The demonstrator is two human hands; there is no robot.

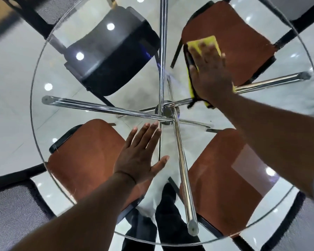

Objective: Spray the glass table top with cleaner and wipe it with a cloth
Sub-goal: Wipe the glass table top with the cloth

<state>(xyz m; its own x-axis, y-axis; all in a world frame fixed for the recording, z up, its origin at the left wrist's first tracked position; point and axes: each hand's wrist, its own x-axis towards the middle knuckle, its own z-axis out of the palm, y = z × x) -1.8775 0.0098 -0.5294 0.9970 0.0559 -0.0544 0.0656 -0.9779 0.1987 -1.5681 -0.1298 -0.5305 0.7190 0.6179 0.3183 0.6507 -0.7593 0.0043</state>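
The round glass table top fills the view, seen from straight above. My right hand lies flat on a yellow cloth at the far right part of the glass and presses it down; the cloth's dark edge shows by my wrist. My left hand rests flat on the glass near the centre, fingers spread, holding nothing. No spray bottle is in view.
Chrome legs radiate from a hub under the glass. Below stand three chairs with brown seats and one with a black seat. My dark trousers show through the near edge.
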